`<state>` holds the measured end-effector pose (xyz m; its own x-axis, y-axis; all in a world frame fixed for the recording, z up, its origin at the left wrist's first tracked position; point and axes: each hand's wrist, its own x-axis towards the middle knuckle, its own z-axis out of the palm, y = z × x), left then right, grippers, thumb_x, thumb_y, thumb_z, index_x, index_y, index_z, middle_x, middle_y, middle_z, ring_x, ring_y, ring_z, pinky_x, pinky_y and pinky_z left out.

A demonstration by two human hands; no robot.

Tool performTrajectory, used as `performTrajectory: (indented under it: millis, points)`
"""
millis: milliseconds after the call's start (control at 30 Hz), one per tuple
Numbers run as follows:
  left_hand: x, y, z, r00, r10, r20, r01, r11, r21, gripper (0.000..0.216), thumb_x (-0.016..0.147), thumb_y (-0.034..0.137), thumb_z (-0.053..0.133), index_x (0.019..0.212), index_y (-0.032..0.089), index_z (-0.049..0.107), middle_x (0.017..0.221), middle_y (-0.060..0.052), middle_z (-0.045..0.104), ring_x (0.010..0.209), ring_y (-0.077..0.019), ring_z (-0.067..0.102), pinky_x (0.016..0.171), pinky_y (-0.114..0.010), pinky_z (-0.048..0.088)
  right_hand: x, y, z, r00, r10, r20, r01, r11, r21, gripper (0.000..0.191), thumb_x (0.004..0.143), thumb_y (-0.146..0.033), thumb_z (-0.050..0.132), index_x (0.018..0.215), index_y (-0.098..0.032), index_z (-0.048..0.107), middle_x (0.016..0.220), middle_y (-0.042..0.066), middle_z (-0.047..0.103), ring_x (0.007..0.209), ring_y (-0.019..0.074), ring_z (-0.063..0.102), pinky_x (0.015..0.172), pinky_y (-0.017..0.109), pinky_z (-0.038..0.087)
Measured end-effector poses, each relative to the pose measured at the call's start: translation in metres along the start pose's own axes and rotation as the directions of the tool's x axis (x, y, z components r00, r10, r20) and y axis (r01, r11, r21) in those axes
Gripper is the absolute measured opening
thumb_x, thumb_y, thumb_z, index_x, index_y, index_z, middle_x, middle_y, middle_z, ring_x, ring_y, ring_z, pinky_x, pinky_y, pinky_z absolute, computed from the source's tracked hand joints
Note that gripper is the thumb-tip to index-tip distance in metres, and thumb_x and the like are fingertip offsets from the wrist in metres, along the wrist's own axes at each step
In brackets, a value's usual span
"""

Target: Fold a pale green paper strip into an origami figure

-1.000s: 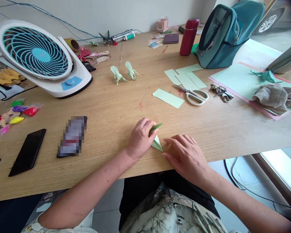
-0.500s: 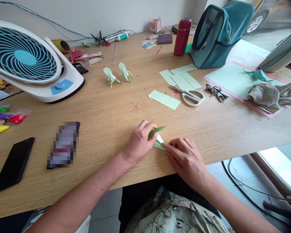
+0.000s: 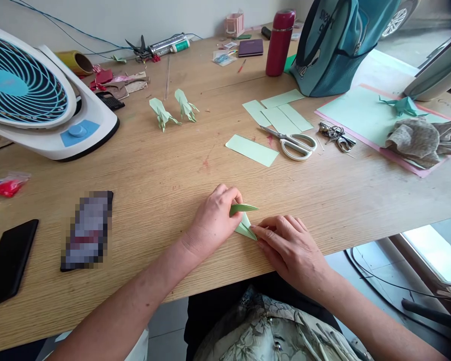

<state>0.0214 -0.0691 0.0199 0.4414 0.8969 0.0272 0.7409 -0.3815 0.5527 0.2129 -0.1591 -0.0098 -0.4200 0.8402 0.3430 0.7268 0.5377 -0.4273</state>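
Observation:
A small piece of folded pale green paper lies on the table near the front edge, between my hands. My left hand is closed, its thumb and fingertips pressed on the paper's far left side. From under those fingers a darker green pointed strip sticks out to the right; whether it is a flap of the same paper I cannot tell. With thumb and index finger, my right hand pinches the near right tip of the paper. My fingers hide part of the folds.
Cut pale green paper strips and white-handled scissors lie beyond my hands, with keys beside them. Two folded paper figures stand farther left. A fan, phones, a red flask and a teal backpack surround them.
The view has shifted slightly, so the fan and phones sit farther left. The green strip has tipped flatter, and the paper's near tip points lower. Both hands keep their hold.

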Motion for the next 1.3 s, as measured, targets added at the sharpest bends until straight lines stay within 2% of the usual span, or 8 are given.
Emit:
performTrajectory:
  millis: [200,467,667,767,967,1100,1300]
  points:
    - [-0.001,0.001,-0.001,1.000,0.000,0.000,0.000,1.000,-0.015,0.015,0.080,0.006,0.064,0.085,0.019,0.058,0.093,0.000,0.058,0.081,-0.0152,0.058,0.071,-0.028,0.044,0.000,-0.003,0.003,0.998,0.053,0.038,-0.051,0.997,-0.055,0.043,0.097,-0.039,0.058,0.133,-0.017,0.059,0.112,0.013,0.061,0.094,0.0260,0.054,0.082,0.044,0.043]
    - [-0.013,0.008,-0.001,0.995,0.101,-0.013,-0.099,0.989,0.110,0.022,0.082,-0.001,0.063,0.091,0.019,0.060,0.093,0.000,0.062,0.082,-0.0151,0.060,0.072,-0.027,0.045,-0.002,-0.004,0.001,0.998,-0.049,0.048,0.055,0.990,-0.131,0.035,0.099,-0.030,0.053,0.132,-0.020,0.059,0.115,0.012,0.063,0.094,0.0253,0.052,0.079,0.043,0.040]
    - [-0.021,0.005,-0.001,0.973,0.229,-0.018,-0.219,0.949,0.227,0.021,0.084,0.001,0.063,0.095,0.019,0.064,0.096,-0.001,0.065,0.088,-0.0176,0.062,0.072,-0.027,0.047,-0.002,-0.003,-0.002,0.997,-0.057,0.045,0.061,0.992,-0.110,0.032,0.099,-0.029,0.053,0.128,-0.021,0.063,0.115,0.011,0.063,0.092,0.0251,0.051,0.078,0.042,0.039]
    - [-0.021,0.002,-0.002,0.965,0.261,-0.010,-0.253,0.946,0.204,0.017,0.085,0.002,0.064,0.092,0.018,0.066,0.095,-0.002,0.066,0.090,-0.0179,0.063,0.077,-0.028,0.049,-0.002,-0.003,-0.003,0.997,-0.050,0.061,0.056,0.993,-0.103,0.027,0.099,-0.028,0.053,0.122,-0.021,0.066,0.116,0.011,0.063,0.093,0.0251,0.051,0.078,0.042,0.039]
    - [-0.018,-0.002,-0.015,0.948,0.297,0.113,-0.312,0.937,0.158,0.014,0.093,0.009,0.060,0.091,0.018,0.070,0.092,-0.002,0.067,0.090,-0.0169,0.064,0.080,-0.027,0.051,-0.003,-0.003,-0.001,0.997,-0.050,0.051,0.055,0.994,-0.092,0.024,0.099,-0.029,0.054,0.118,-0.021,0.067,0.116,0.011,0.064,0.094,0.0251,0.052,0.080,0.042,0.040]
    - [-0.016,-0.001,-0.024,0.934,0.309,0.177,-0.339,0.925,0.174,0.017,0.096,0.014,0.056,0.090,0.019,0.070,0.088,-0.002,0.065,0.084,-0.0150,0.063,0.075,-0.025,0.050,-0.002,-0.002,0.000,0.998,-0.031,0.046,0.034,0.997,-0.075,0.020,0.099,-0.030,0.054,0.106,-0.019,0.069,0.115,0.011,0.065,0.094,0.0250,0.052,0.080,0.042,0.040]
    - [-0.007,0.004,-0.036,0.892,0.336,0.302,-0.408,0.886,0.219,0.020,0.097,0.017,0.054,0.084,0.020,0.068,0.084,-0.001,0.062,0.074,-0.0127,0.060,0.065,-0.022,0.045,-0.002,-0.003,-0.001,0.999,-0.006,0.051,0.009,0.999,-0.047,0.016,0.098,-0.029,0.056,0.102,-0.019,0.068,0.114,0.011,0.066,0.093,0.0247,0.053,0.080,0.043,0.042]
